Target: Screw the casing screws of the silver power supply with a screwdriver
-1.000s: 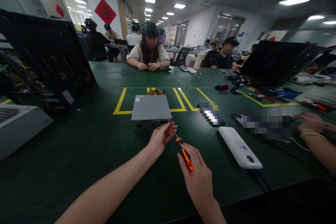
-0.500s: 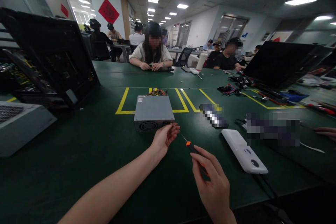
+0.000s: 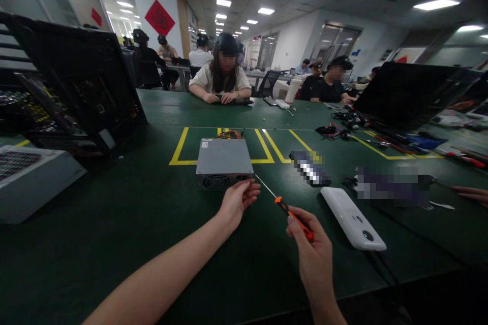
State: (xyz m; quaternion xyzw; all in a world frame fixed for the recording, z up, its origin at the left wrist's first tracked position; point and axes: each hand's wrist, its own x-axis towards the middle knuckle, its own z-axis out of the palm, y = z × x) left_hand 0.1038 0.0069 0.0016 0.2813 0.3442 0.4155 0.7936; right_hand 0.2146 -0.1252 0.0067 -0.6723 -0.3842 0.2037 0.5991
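Note:
A grey computer power supply (image 3: 224,155) lies on the green table, its fan side facing me and a bundle of coloured wires (image 3: 231,134) behind it. At its front right corner is my left hand (image 3: 239,200), thumb and fingers drawn together in a pinch; whatever they may hold is too small or hidden to make out. My right hand (image 3: 313,244) grips a screwdriver (image 3: 284,205) by its orange and black handle. The thin shaft slants up and left, and its tip is close to the supply's right front corner, just above my left fingertips.
A white power bank-like device (image 3: 353,218) with a cable lies right of my right hand. A phone-like object (image 3: 310,168), partly pixelated, is behind it. An open black computer case (image 3: 84,86) and another grey box (image 3: 38,183) stand left. A person (image 3: 221,73) sits opposite.
The screwdriver has turned in my right hand, so more of its handle shows. Its tip has risen toward the power supply's corner. My left hand has stayed nearly in place.

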